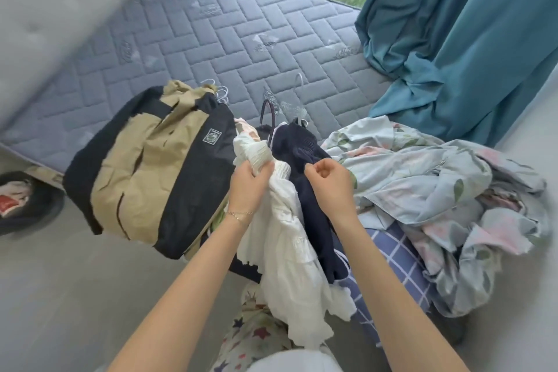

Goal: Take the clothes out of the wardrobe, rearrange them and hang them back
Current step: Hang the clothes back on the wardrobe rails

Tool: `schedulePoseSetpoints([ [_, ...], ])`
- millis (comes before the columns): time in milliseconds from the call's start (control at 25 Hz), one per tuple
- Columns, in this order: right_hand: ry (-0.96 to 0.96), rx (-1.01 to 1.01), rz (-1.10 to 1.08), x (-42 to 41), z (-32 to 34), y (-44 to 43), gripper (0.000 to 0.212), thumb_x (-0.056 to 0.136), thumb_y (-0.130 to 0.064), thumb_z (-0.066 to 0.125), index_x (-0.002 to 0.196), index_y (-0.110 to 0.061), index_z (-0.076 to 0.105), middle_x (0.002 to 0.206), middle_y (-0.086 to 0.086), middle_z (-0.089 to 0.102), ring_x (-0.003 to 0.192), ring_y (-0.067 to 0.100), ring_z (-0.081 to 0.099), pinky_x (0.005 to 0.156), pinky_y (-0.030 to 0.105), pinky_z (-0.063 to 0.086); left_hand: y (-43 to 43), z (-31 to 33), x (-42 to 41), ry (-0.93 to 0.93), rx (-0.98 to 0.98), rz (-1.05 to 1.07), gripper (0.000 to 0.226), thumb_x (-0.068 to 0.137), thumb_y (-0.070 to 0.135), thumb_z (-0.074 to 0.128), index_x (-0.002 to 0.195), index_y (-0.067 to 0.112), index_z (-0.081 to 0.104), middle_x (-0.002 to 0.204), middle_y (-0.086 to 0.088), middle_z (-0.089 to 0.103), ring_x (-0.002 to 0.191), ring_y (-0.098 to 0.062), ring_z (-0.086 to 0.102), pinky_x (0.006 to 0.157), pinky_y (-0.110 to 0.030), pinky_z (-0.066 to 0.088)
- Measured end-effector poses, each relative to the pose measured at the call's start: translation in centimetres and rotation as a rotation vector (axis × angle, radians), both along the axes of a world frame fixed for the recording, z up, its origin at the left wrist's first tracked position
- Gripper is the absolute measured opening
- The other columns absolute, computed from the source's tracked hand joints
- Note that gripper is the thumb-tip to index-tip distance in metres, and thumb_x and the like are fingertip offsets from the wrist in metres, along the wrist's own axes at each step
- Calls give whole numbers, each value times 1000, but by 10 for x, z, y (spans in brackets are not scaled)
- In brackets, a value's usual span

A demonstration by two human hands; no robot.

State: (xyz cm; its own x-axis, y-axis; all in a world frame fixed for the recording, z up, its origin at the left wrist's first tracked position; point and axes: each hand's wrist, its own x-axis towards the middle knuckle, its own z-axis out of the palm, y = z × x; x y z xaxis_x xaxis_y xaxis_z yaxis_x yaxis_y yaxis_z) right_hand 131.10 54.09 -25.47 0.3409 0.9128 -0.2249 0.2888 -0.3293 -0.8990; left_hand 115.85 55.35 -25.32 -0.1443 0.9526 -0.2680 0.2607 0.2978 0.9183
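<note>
The white garment (287, 244) is light, limp, crinkled cloth. It probably bunches and slips, so take it near the neckline. It drapes off the mattress (211, 39) edge, between the jacket (145, 166) and the navy garment (308, 190). The left hand (250, 187) grips its gathered top. The right hand (330, 190) curls its fingers against the navy cloth — pinch unconfirmed.

The white garment (290, 251) is thin, crinkled cloth, and the navy garment (311, 199) is a soft, matt knit. The tan-and-black jacket (142, 166) is smooth, matt woven fabric. The mattress (211, 33) is quilted grey cloth. The curtain (453, 24) is smooth with a faint sheen.
</note>
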Motion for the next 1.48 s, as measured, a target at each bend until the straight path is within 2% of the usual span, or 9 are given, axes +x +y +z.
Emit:
schedulePoseSetpoints([
  [80,12,38,40,-12,27,-12,23,85,-19,63,65,-12,53,54,-9,48,46,0,40,49,10,35,-10,28,-9,5,58,-2,31,90,23,63,66,9,49,58,4,43,54,-6,38,54,-24,33],
  [320,102,187,158,-44,119,-27,25,86,-20,62,64,-14,50,48,-14,42,43,1,34,43,12,29,-33,119,-54,-2,258,78,23,89,29,67,81,7,63,66,1,55,57,-1,47,56,-17,40],
  [560,167,308,411,-135,192,-34,24,89,-25,63,71,-11,54,52,-6,44,45,6,37,45,17,32,-72,185,-136,-29,367,330,25,88,30,67,74,11,56,62,4,48,54,-6,43,54,-22,37],
  [680,179,348,535,-194,212,-46,25,88,-26,64,70,-12,54,49,-8,43,43,4,35,44,16,32,-101,205,-188,-39,413,475,28,89,27,66,81,1,60,66,0,50,57,-6,44,56,-21,38],
  [840,183,385,702,-278,226,-70,25,87,-25,64,69,-10,56,44,-14,41,41,2,34,42,14,31,-147,217,-265,-55,467,659,39,90,26,66,93,-13,61,78,-10,56,72,-17,50,65,-31,42],
  [960,172,401,857,-349,232,-94,28,87,-22,64,65,-10,51,44,-13,38,41,3,33,43,11,30,-187,222,-328,-35,493,771,30,90,23,65,81,-6,62,72,-3,57,67,-10,49,63,-26,42],
  [1080,179,386,958,-423,231,-119,29,86,-19,64,63,-12,47,45,-10,37,40,3,32,42,11,29,-230,222,-392,0,491,882,27,89,23,66,68,12,55,60,7,50,54,-3,42,50,-15,37],
  [1200,190,359,1059,-497,231,-145,25,86,-19,64,67,-7,52,53,-2,43,44,3,34,43,10,31,-273,219,-461,46,457,987,24,88,24,66,74,9,53,63,2,46,57,-6,41,52,-18,36],
  [1480,231,352,1190,-644,218,-191,26,88,-19,63,71,-2,54,54,-2,43,49,6,37,50,14,37,-337,197,-584,107,385,1167,34,81,8,57,59,17,33,54,6,33,52,-9,30,47,-21,26],
])
